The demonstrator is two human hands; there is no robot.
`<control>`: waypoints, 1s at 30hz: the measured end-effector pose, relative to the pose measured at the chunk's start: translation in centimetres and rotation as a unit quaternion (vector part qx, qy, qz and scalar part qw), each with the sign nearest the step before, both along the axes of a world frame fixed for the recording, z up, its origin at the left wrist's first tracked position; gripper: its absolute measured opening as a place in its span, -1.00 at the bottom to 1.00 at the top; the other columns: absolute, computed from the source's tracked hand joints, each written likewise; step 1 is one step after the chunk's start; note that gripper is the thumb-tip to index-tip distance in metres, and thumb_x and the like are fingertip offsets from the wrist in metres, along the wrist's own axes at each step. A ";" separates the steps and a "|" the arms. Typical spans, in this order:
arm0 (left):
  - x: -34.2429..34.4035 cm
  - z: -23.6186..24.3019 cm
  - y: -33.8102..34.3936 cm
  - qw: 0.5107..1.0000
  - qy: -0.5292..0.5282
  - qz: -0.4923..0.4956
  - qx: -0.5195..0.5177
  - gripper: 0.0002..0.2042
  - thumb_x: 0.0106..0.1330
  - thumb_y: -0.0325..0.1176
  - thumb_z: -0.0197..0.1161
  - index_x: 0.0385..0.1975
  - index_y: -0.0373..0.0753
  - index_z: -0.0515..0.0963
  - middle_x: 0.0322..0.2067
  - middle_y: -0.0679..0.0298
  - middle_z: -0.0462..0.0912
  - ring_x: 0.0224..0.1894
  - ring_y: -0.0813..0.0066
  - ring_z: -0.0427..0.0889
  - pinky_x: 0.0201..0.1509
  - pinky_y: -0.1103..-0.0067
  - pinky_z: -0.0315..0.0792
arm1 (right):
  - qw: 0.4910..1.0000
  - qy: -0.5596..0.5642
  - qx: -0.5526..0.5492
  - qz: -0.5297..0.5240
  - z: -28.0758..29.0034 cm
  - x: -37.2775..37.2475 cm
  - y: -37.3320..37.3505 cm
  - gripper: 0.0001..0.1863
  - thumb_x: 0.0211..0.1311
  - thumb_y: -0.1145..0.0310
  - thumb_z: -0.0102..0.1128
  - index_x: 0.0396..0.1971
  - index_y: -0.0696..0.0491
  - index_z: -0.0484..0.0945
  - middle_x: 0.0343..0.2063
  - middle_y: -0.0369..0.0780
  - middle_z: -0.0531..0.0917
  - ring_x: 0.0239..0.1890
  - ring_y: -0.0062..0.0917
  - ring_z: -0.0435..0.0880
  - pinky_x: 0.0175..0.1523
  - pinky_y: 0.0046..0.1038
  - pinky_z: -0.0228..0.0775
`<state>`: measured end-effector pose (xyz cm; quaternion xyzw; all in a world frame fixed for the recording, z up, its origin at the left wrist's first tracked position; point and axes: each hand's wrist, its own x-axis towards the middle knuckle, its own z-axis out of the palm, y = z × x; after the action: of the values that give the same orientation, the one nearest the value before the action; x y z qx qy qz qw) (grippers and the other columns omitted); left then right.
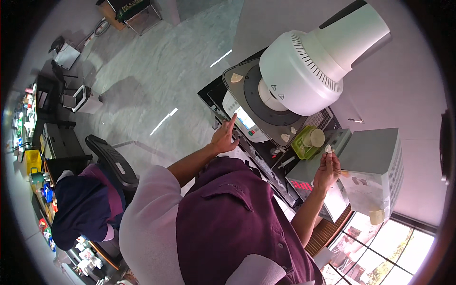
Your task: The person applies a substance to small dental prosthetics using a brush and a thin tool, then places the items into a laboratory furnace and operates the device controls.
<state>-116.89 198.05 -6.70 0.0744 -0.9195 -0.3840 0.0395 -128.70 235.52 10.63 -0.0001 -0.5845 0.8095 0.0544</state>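
Observation:
My left hand (223, 138) reaches the front of a white dental furnace (298, 71), its index finger stretched out to the lit screen (245, 118) on the control panel. The thumb stands apart and nothing is held there. My right hand (326, 172) is raised on the right, fingertips pinched on a small whitish tooth-shaped piece (328, 148). The furnace's rounded head sits over a pale round block (270, 97) on a dark ring. Pale wedge-shaped pieces, one at the far corner (236, 78) and another near the front (285, 137), lie on the furnace's grey top.
Beside the furnace is a green tray (304, 151) with a pale round block (317, 137). Grey box units, one with red digits (301, 185) and a taller one (373, 166), stand right. A person (85, 209) sits at a cluttered bench on the left, near a black chair (111, 161).

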 end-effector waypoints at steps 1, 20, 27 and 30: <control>-0.1 0.0 0.0 1.000 0.009 0.004 -0.012 0.11 0.14 -0.20 0.41 0.55 -0.25 -0.29 0.08 -0.38 0.39 0.01 -0.32 0.55 0.04 0.09 0.55 | 1.000 -0.002 0.002 0.002 0.0 0.0 -0.1 -0.86 0.36 0.60 0.25 -0.13 0.23 0.66 -0.12 -0.12 0.72 -0.11 -0.49 0.71 0.02 -0.49 0.63; -0.5 0.3 -0.2 0.999 0.008 -0.013 -0.050 0.07 0.11 -0.24 0.44 0.57 -0.10 -0.17 -0.02 -0.19 0.44 -0.17 -0.12 0.63 -0.11 0.17 0.60 | 1.000 0.005 -0.003 -0.022 0.4 1.1 -0.1 -0.87 0.36 0.57 0.27 -0.14 0.18 0.68 -0.17 -0.15 0.75 -0.21 -0.49 0.74 -0.07 -0.53 0.63; -0.6 1.2 -0.1 0.997 -0.016 -0.013 -0.069 0.09 0.10 -0.24 0.44 0.58 -0.04 -0.21 0.00 -0.25 0.43 -0.14 -0.21 0.62 -0.09 0.12 0.60 | 1.000 0.005 0.001 -0.019 0.1 1.5 -0.1 -0.87 0.35 0.56 0.28 -0.14 0.18 0.67 -0.16 -0.14 0.74 -0.19 -0.49 0.74 -0.05 -0.52 0.63; -0.4 0.8 -0.4 0.999 -0.006 -0.014 -0.039 0.11 0.08 -0.24 0.44 0.57 -0.12 -0.23 0.01 -0.27 0.43 -0.11 -0.22 0.61 -0.06 0.12 0.60 | 1.000 0.015 0.001 -0.014 -0.6 1.2 0.4 -0.87 0.36 0.57 0.27 -0.14 0.19 0.67 -0.13 -0.13 0.73 -0.15 -0.48 0.73 -0.03 -0.52 0.63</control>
<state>-117.31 197.66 -5.92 0.0628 -0.9349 -0.3478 0.0313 -127.54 235.94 10.05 0.0037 -0.5843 0.8081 0.0742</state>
